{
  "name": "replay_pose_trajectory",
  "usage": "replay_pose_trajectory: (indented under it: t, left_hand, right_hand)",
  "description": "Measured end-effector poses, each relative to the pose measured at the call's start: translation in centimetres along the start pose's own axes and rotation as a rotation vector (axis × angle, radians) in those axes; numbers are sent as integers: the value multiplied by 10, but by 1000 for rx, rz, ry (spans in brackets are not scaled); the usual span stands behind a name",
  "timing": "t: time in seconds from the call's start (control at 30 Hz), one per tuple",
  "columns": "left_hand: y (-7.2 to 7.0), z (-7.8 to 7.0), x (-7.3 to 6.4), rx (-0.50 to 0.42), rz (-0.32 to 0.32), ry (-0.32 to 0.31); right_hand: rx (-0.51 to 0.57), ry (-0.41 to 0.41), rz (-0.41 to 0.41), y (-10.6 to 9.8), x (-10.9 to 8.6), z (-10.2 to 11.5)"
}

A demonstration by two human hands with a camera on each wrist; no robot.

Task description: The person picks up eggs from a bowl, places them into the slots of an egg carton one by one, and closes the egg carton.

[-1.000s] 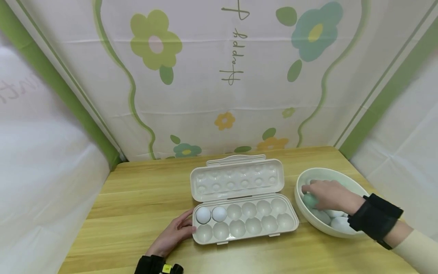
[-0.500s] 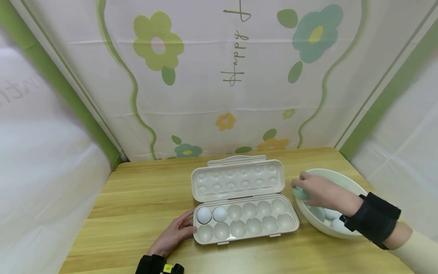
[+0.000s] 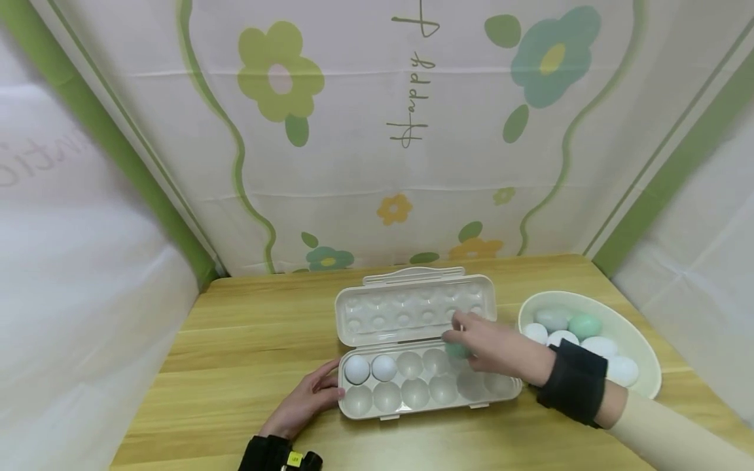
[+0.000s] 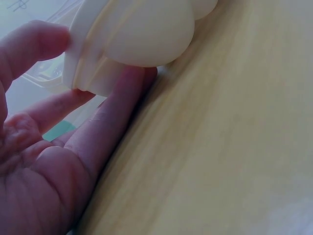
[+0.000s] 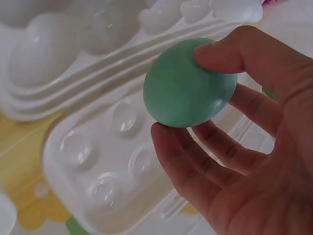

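Observation:
A green egg (image 5: 188, 83) is pinched between the thumb and fingers of my right hand (image 3: 497, 347), over the right half of the open egg box (image 3: 415, 394). My left hand (image 3: 306, 400) grips the box's left end. In the left wrist view its thumb (image 4: 46, 41) presses the rim while other fingers reach under the base. Two white eggs (image 3: 357, 370) sit side by side in the back row's left cups. The hinged lid (image 3: 412, 337) lies tipped back behind the cups. My right hand hides some of the right-hand cups.
At the right stands a pale bowl (image 3: 648, 366) with several white eggs (image 3: 622, 371), a greyish egg (image 3: 552, 320) and another green egg (image 3: 585, 326). A flowered cloth (image 3: 353, 163) hangs behind the wooden table (image 3: 235, 353).
My right hand has lifted the green egg out of the bowl and carried it left to above the egg box. My left hand stays at the box's end.

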State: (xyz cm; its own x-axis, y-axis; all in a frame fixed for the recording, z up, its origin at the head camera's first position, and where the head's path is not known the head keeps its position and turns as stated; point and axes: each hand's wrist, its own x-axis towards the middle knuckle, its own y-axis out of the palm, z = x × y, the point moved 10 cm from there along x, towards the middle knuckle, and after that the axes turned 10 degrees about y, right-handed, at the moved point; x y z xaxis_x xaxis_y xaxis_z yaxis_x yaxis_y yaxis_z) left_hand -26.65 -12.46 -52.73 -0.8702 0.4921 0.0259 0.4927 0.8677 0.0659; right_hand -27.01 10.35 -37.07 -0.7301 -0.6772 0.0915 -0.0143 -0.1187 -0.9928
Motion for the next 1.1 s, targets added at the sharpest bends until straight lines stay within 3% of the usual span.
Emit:
replay_pose_trajectory:
  t: [0.4, 0.77, 1.1]
  left_hand:
    - [1, 1, 0, -6, -9, -8]
    - [2, 1, -1, -13, -4, -9]
    - [1, 0, 0, -8, 0, -8]
  right_hand:
    - [-154, -91, 1, 38, 42, 40]
    - [-362, -159, 29, 60, 56, 63]
    - [-240, -80, 95, 65, 56, 56]
